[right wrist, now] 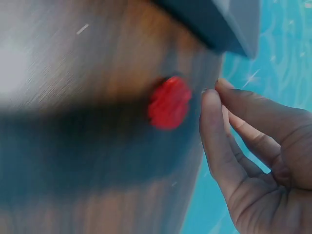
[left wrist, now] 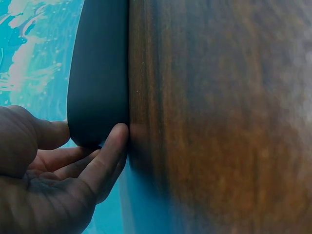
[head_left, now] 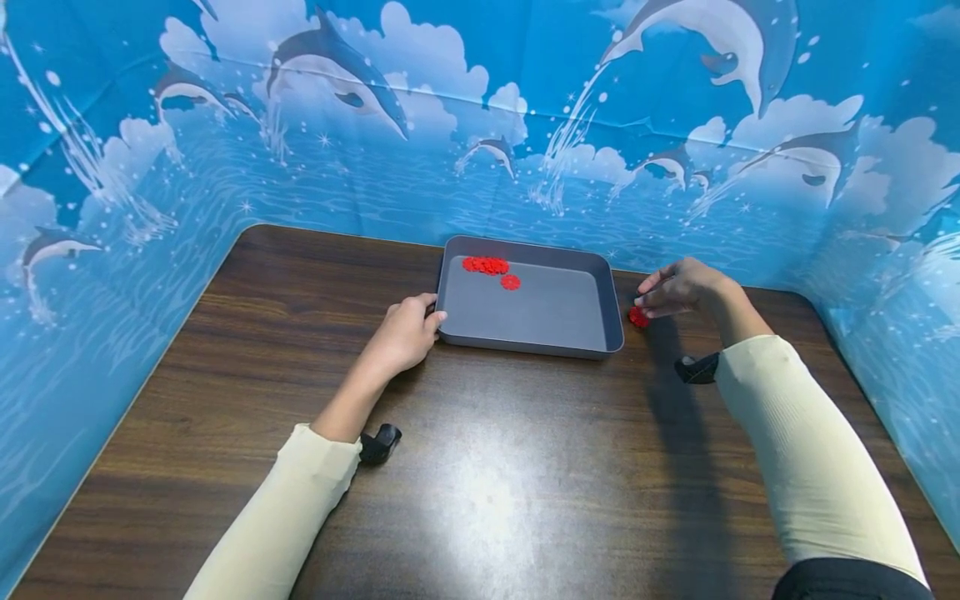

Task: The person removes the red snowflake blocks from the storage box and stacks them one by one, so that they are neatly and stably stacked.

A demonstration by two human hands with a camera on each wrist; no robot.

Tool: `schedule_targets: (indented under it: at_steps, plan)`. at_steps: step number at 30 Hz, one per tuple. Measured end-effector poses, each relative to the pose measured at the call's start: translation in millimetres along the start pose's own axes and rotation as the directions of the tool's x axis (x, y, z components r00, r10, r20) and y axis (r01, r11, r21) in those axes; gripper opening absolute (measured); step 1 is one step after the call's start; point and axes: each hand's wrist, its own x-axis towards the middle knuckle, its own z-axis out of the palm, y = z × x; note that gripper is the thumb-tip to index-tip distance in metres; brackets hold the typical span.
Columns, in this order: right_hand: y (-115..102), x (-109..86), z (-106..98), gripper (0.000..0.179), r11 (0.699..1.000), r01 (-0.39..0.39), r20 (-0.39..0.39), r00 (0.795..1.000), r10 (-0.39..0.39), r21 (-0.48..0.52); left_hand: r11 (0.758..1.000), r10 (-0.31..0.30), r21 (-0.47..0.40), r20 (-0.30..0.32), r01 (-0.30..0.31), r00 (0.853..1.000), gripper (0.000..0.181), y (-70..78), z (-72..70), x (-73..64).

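A grey rectangular baking tray (head_left: 525, 304) lies on the table with red, notched-edge discs (head_left: 487, 265) clustered at its far left. One more red disc (head_left: 510, 282) lies just in front of that cluster. My left hand (head_left: 405, 332) holds the tray's left side, thumb (left wrist: 53, 134) on one face and fingers (left wrist: 105, 158) against the other. Off the tray's right side, a small stack of red discs (right wrist: 169, 103) sits on the table. Beside it is my right hand (head_left: 682, 287), fingers bent, thumb and forefinger tips close together with nothing visible between them.
The dark wood-grain table (head_left: 517, 458) carries the tray near its far edge. Behind and at both sides hangs a blue dolphin-print cloth (head_left: 420, 167). Black straps (head_left: 697, 368) sit at the wrists. A shadow of the right arm falls across the table.
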Motion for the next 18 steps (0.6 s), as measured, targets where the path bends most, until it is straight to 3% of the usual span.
schedule_targets:
  at_steps: [8, 14, 18]
  plan:
    - [-38.8, -4.3, 13.3, 0.037, 0.989, 0.093, -0.015, 0.995, -0.095, -0.118, 1.0, 0.002, 0.0, -0.004, -0.002, 1.0, 0.055, -0.4, 1.4, 0.1]
    - [-67.3, -0.7, 30.0, 0.033, 0.97, 0.127, -0.004, 0.991, -0.131, -0.209, 0.999, 0.007, 0.031, -0.023, -0.006, 1.0, 0.054, 1.1, 2.4, 0.4]
    - [-85.5, 5.3, 48.1, 0.032, 0.973, 0.138, 0.007, 0.99, -0.139, -0.186, 0.999, 0.0, 0.032, -0.027, 0.001, 1.0, 0.055, 0.7, 0.3, -0.3]
